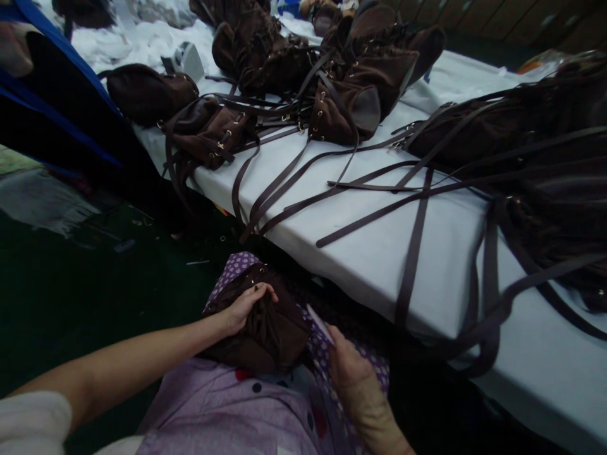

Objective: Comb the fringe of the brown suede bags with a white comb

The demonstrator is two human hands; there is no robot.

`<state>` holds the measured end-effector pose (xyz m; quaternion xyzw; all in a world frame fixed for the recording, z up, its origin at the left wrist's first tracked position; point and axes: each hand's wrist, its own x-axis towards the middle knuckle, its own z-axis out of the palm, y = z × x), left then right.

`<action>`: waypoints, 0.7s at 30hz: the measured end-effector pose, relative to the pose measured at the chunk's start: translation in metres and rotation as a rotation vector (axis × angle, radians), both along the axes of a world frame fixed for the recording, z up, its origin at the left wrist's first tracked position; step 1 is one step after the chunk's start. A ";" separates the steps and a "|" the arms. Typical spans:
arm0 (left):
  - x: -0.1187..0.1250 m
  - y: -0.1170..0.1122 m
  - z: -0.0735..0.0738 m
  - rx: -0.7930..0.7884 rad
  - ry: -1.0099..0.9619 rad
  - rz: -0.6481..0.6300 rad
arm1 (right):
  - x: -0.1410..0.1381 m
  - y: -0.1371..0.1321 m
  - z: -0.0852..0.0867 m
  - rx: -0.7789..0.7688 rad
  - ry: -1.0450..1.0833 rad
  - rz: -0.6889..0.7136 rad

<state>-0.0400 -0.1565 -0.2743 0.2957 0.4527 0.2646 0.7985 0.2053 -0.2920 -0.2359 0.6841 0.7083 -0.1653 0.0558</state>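
Observation:
A dark brown drawstring bag (284,328) with small metal eyelets lies across my lap. My left hand (246,308) is closed on its gathered upper part, the fingers curled into the fabric. To the right of the bag, my right hand (353,366) is closed round a slim, pale, pointed tool (320,323). Its tip points up and to the left, apart from the bag. The handle end is hidden in my palm, so its exact kind cannot be made out.
A white-covered table (360,215) runs along my front and right. Several brown bags (346,107) are heaped on it, with long straps (412,253) hanging over the near edge. A grey-white device (187,60) stands behind. At left is another person's dark-clothed body (90,120).

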 end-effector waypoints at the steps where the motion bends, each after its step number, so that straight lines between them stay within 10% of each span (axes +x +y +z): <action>1: 0.004 0.001 0.000 0.011 -0.013 0.052 | -0.025 0.002 0.002 -0.012 0.028 0.109; 5: 0.007 0.000 0.003 0.031 -0.055 0.196 | -0.079 0.020 0.002 -0.221 -0.064 0.205; 11: -0.004 -0.005 0.003 0.041 -0.108 0.298 | -0.027 0.036 -0.010 -0.235 -0.237 -0.009; 18: 0.009 -0.009 0.022 0.042 -0.144 -0.488 | -0.050 0.055 -0.005 -0.054 -0.159 0.072; 21: 0.005 -0.014 0.022 -0.027 -0.160 -0.540 | -0.034 0.073 -0.002 -0.038 -0.117 -0.004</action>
